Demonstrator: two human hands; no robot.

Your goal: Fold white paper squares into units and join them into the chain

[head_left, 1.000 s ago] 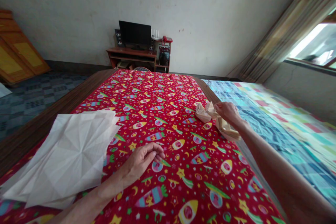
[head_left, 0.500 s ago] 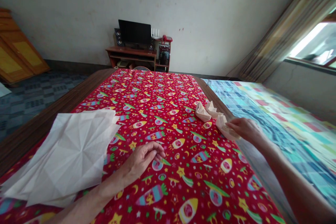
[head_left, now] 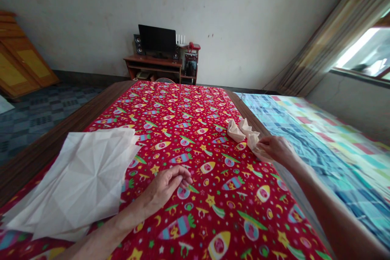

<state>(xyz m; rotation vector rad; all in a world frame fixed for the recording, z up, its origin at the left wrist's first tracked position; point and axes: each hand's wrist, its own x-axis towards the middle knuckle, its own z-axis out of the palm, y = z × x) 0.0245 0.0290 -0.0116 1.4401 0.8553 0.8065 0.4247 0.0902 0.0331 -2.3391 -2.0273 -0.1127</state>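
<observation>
Here, the right fingers [head_left: 265, 141] pinch folded paper [head_left: 252, 141]; cream-coloured, creased, pointed.

Logging occlusions, crops, blur

Cannot see nearest folded paper [head_left: 253, 144] whole near 4 o'clock; partly covered by right hand [head_left: 278, 148]. Lose left forearm [head_left: 128, 215] at bottom edge toward 7 o'clock. See only top of fan [head_left: 164, 80], 10 to 11 o'clock. Lose window [head_left: 365, 50] at right edge.

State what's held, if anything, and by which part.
The right hand meets the right side of the nearest folded paper piece; whether it grips or only touches is unclear. The left hand holds nothing.
</observation>
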